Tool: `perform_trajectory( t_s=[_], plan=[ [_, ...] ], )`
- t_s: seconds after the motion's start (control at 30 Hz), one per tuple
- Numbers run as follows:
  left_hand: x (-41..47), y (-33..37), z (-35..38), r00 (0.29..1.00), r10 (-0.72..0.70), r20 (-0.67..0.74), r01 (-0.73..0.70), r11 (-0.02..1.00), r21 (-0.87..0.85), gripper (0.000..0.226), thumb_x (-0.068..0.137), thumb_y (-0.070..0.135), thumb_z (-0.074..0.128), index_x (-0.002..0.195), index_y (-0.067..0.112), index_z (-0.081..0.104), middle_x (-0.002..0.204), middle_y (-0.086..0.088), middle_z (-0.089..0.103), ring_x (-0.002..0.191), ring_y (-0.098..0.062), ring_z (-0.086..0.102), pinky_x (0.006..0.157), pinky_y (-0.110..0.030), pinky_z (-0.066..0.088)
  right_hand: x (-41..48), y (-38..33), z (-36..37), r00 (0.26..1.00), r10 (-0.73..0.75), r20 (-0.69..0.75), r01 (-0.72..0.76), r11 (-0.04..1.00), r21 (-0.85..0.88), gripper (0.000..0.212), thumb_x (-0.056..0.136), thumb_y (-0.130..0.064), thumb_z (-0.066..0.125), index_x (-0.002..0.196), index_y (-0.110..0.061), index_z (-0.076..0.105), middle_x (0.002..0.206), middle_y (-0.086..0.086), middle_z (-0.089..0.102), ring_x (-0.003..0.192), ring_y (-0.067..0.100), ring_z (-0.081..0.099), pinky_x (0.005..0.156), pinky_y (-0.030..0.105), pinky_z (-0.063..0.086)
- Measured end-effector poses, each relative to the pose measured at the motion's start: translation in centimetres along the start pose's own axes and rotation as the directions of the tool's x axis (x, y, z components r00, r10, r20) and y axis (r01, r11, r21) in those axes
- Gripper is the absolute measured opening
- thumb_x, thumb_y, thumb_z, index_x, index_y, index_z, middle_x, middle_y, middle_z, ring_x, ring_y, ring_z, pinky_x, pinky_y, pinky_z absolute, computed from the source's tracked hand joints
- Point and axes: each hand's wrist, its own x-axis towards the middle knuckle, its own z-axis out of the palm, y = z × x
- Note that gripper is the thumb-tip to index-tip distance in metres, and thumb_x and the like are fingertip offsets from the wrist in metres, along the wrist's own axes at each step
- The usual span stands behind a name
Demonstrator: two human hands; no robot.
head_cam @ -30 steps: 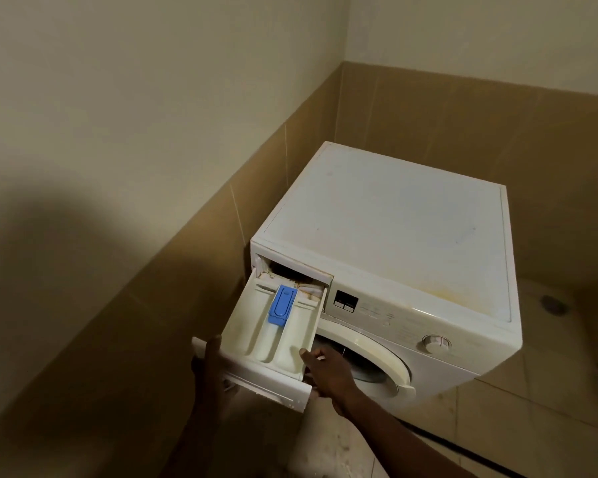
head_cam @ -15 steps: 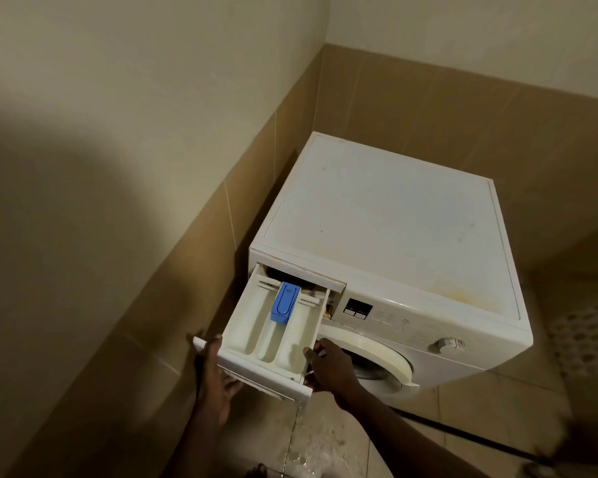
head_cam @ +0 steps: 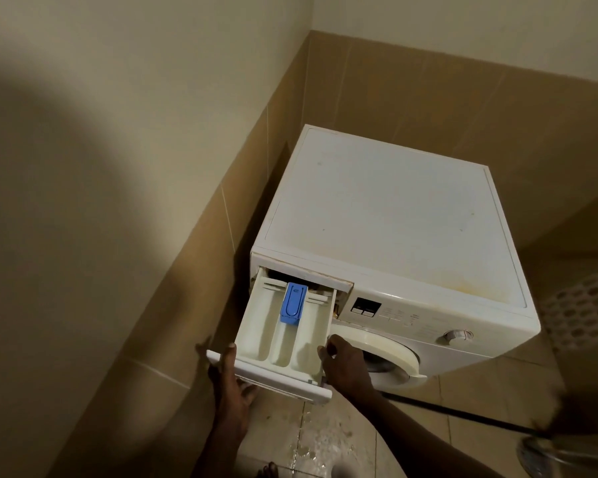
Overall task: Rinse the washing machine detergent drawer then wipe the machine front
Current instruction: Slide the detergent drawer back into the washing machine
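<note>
Head view: only cam I've got, looking down into a tiled corner.
Washer point(head_cam: 387, 219): white front-loader, set w/ its left side close to the tan wall tiles point(head_cam: 194, 270); top panel bare, yellowish stain near its front right corner.
Drawer point(head_cam: 283, 336): pulled most of the way out of its slot at the washer's top-left front, rear end inside the opening; tilts slightly down toward me. Three long compartments, all look empty.
Blue insert point(head_cam: 293, 308): sits in the middle compartment, toward the back.
Left hand point(head_cam: 230, 381): I see it gripping the drawer's front left corner, thumb up on the front panel's top edge, fingers underneath.
Right hand point(head_cam: 346, 367): closed on the drawer's right side wall near the front, fingertips curled over its rim.
Control panel point(head_cam: 394, 313): right of the drawer slot; dark display, then a round knob point(head_cam: 458, 336) farther right.
Door point(head_cam: 390, 360): round, cream ring, partly hidden behind my right hand.
Floor point(head_cam: 325, 439): tan tiles, wet patches directly below the drawer front.
Bottom right: blurred roundish object, can't tell what.
</note>
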Motion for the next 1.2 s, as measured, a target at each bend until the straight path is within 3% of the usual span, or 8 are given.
perform_trajectory(
  t_s=[0.27,0.47,0.57,0.7,0.83,0.9,1.03,1.2],
  plan=[
    [-0.7,-0.5,0.6,0.999,0.045,-0.023,-0.045,0.999,0.007,0.072,0.087,0.052,0.06,0.149,0.033,0.028,0.136,-0.013,0.051,0.121,-0.038,0.053,0.103,-0.059,0.044,0.1,0.4,0.4,0.999,-0.006,-0.033,0.007,1.0,0.029,0.021,0.098,-0.018,0.05,0.078,-0.019,0.044,0.079,0.003,0.058,0.07,0.017,0.057,0.068,0.032,0.051],
    [-0.7,-0.2,0.2,0.998,0.06,0.008,-0.061,0.996,0.068,0.068,0.09,0.048,0.059,0.148,0.03,0.03,0.135,-0.014,0.052,0.118,-0.037,0.055,0.103,-0.057,0.045,0.0,0.6,0.9,0.999,0.022,-0.043,-0.016,0.992,0.127,0.011,0.098,-0.019,0.051,0.087,-0.016,0.048,0.088,0.004,0.059,0.08,0.021,0.06,0.075,0.043,0.057],
    [-0.4,0.2,-0.4,0.999,0.035,0.038,-0.038,0.996,0.083,0.071,0.086,0.051,0.064,0.146,0.032,0.032,0.136,-0.013,0.053,0.118,-0.036,0.056,0.102,-0.056,0.047,-0.4,0.5,1.1,0.997,0.068,-0.042,-0.057,0.971,0.233,0.008,0.097,-0.02,0.052,0.102,-0.017,0.046,0.1,0.001,0.056,0.086,0.018,0.059,0.07,0.038,0.059],
    [-0.3,0.3,-0.3,0.996,0.043,0.079,-0.052,0.992,0.112,0.068,0.089,0.047,0.061,0.148,0.033,0.029,0.135,-0.014,0.052,0.118,-0.038,0.056,0.101,-0.058,0.046,-0.8,0.7,0.9,0.996,0.083,-0.039,-0.07,0.962,0.262,0.027,0.097,-0.016,0.051,0.124,-0.012,0.047,0.112,0.005,0.06,0.092,0.017,0.058,0.077,0.037,0.058],
    [-0.3,0.3,0.2,0.999,0.008,0.04,-0.011,0.997,0.078,0.074,0.083,0.051,0.067,0.146,0.032,0.033,0.135,-0.016,0.053,0.116,-0.038,0.057,0.099,-0.059,0.048,-0.3,1.0,0.4,0.999,0.036,-0.018,-0.033,0.986,0.166,0.028,0.097,-0.016,0.052,0.123,-0.009,0.046,0.115,0.011,0.063,0.083,0.014,0.058,0.058,0.016,0.047],
    [0.0,0.3,0.0,1.0,-0.009,0.023,0.008,0.999,0.054,0.073,0.082,0.053,0.067,0.145,0.03,0.036,0.133,-0.016,0.055,0.114,-0.038,0.058,0.097,-0.058,0.05,0.1,0.7,0.5,1.0,0.029,0.009,-0.031,0.984,0.176,0.027,0.097,-0.015,0.053,0.122,-0.01,0.045,0.119,0.011,0.061,0.088,0.017,0.06,0.059,0.02,0.053],
    [0.6,0.2,-0.1,0.999,0.004,0.034,-0.005,0.999,0.042,0.075,0.079,0.056,0.067,0.144,0.03,0.037,0.13,-0.016,0.057,0.112,-0.039,0.059,0.096,-0.058,0.049,0.3,0.4,0.6,0.998,0.055,-0.009,-0.053,0.985,0.167,0.028,0.095,-0.014,0.054,0.121,-0.011,0.046,0.122,0.011,0.061,0.102,0.025,0.062,0.08,0.038,0.057],
    [1.1,-0.2,-0.3,0.999,-0.008,0.033,0.007,0.999,0.032,0.071,0.084,0.055,0.062,0.144,0.026,0.038,0.132,-0.018,0.056,0.113,-0.039,0.059,0.09,-0.052,0.053,0.3,0.5,0.8,0.998,0.056,-0.036,-0.049,0.985,0.165,0.024,0.095,-0.013,0.054,0.118,-0.01,0.046,0.119,0.013,0.061,0.092,0.023,0.063,0.072,0.04,0.059]
  ],
)
